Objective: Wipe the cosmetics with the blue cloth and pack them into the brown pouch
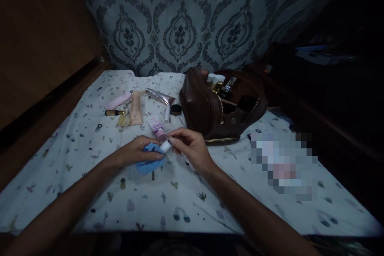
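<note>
My left hand (136,152) is closed around a crumpled blue cloth (149,161). A small white tube or bottle (165,146) sticks out of the cloth; its exact kind is too small to tell. With its fingertips, my right hand (192,148) pinches the upper end of that white container. Just beyond my hands lies a white and pink tube (156,127). Farther back are a beige tube (136,108), a shiny pinkish tube (160,97), a small white stick (167,114) and a round black-lidded pot (175,109).
An open brown leather bag (207,104) holding cosmetics stands right of centre. At the left lie a black and gold tube (115,113), a small yellowish jar (123,120) and a pale pink tube (119,99). A blurred-out item (283,164) rests at the right on the patterned cloth (177,196).
</note>
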A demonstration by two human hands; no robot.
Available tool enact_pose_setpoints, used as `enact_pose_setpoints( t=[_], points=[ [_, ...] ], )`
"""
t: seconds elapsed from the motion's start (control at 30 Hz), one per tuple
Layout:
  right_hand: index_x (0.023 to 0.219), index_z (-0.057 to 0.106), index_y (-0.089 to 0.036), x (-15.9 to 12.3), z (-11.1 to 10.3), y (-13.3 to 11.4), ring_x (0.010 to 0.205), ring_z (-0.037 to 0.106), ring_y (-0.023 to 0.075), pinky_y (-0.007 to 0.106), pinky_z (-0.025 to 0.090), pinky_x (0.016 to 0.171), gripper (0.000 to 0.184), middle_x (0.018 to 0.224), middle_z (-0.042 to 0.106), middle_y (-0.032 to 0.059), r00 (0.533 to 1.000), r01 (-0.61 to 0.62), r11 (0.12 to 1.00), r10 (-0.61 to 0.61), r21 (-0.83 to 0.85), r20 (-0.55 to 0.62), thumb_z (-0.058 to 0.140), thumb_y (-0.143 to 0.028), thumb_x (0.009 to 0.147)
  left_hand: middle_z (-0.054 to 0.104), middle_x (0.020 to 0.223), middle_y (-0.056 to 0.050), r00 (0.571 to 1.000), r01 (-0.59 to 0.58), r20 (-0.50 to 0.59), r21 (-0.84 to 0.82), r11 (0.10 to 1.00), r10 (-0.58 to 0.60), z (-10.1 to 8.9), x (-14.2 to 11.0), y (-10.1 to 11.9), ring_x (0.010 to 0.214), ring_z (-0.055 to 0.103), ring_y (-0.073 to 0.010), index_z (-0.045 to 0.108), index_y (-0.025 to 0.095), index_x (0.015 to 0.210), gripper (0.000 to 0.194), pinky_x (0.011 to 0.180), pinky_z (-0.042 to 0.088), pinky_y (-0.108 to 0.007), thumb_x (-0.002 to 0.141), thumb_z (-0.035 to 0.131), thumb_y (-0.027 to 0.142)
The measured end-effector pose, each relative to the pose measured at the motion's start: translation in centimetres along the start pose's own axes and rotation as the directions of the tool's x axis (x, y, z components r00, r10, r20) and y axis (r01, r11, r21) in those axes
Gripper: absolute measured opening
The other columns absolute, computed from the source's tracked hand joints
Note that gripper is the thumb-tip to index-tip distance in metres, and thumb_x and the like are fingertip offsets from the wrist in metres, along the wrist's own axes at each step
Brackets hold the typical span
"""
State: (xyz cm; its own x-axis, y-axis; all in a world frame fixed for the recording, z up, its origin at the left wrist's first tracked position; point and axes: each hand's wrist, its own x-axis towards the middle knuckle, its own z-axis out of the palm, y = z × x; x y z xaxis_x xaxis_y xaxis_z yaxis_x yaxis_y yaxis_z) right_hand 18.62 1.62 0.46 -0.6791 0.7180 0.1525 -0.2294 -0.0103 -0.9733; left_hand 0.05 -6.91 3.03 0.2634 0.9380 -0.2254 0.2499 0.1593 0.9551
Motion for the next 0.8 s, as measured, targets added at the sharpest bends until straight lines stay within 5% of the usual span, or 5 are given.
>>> enact_pose_setpoints(
  t=[0.27,0.47,0.7,0.8],
  points=[
    [0.088,0.072,-0.018,0.4,-0.5,0.0,0.053,0.056,0.0106,0.025,0.048,0.053,0.024,0.063,0.065,-0.0014,0.984,0.077,0.997,-0.076,0.001,-0.162,0.076,-0.039,0.078,0.064,0.083,0.001,0.997,0.068,0.031,0.077,0.995,-0.070,-3.2,-0.8,0.3,0.074,0.056,-0.0136,0.072,0.018,0.099,0.033,0.067,0.047,-0.020,0.074,0.078,0.040],
    [0.094,0.069,-0.020,0.5,-0.6,0.0,0.061,0.061,0.0118,0.026,0.052,0.059,0.025,0.070,0.068,-0.0014,0.993,0.040,0.999,-0.039,0.010,-0.114,0.078,-0.034,0.076,0.057,0.065,0.002,0.974,0.100,-0.205,-0.007,0.995,-0.099,-4.6,-1.2,-0.5,0.053,0.047,-0.0103,0.074,0.017,0.094,0.041,0.046,0.038,-0.019,0.072,0.078,0.052],
    [0.085,0.064,-0.018,0.4,-0.4,0.6,0.054,0.056,0.0105,0.022,0.042,0.050,0.024,0.063,0.063,-0.0028,0.998,-0.032,0.999,0.031,-0.017,-0.055,0.077,-0.037,0.075,0.056,0.065,0.003,0.852,-0.003,-0.517,-0.158,0.987,-0.081,-3.9,-0.1,-1.7,0.054,0.048,-0.0114,0.067,0.016,0.081,0.047,0.049,0.039,-0.021,0.067,0.076,0.060],
    [0.080,0.062,-0.019,0.4,-0.2,1.1,0.056,0.055,0.0109,0.023,0.041,0.052,0.020,0.062,0.062,-0.0025,0.995,-0.006,0.998,0.000,-0.056,-0.100,0.075,-0.033,0.074,0.061,0.072,0.000,0.730,0.029,-0.681,0.107,0.994,0.052,-3.9,-0.1,-1.3,0.061,0.053,-0.0151,0.068,0.016,0.085,0.041,0.055,0.042,-0.025,0.076,0.067,0.056]
  ],
)
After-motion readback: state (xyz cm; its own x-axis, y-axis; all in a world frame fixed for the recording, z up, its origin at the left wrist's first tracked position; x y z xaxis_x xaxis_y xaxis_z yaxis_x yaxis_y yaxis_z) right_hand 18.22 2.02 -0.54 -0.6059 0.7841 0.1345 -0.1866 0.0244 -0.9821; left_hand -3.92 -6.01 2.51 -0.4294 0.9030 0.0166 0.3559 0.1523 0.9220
